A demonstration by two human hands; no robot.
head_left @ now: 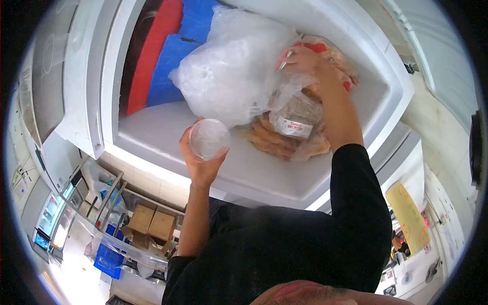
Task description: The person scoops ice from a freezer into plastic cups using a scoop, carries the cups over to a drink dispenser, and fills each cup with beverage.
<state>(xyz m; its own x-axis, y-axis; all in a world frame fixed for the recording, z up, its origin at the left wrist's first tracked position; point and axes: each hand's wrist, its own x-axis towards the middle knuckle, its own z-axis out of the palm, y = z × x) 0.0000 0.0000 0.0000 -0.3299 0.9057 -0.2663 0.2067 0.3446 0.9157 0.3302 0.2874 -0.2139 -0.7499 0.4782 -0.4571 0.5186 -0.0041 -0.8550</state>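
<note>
My left hand [203,160] is wrapped round a clear round plastic tub [209,139], held over the near wall of a white chest freezer [244,175]. Deeper inside, at the right, my right hand [302,60] rests on a red and white patterned food bag [330,51]; its fingers are bent and partly blurred, and what they hold is unclear. Between the hands sits a big translucent white plastic bag [229,66]. Below my right hand lies a bagged greyish block with a white label [296,127], on top of bagged orange-brown food [272,140].
Blue [168,71] and red [152,56] pieces stand at the freezer's left end. The freezer's raised rim surrounds both arms. Outside it, lower left, are a metal rack with cardboard boxes [152,222] and a blue crate [108,260].
</note>
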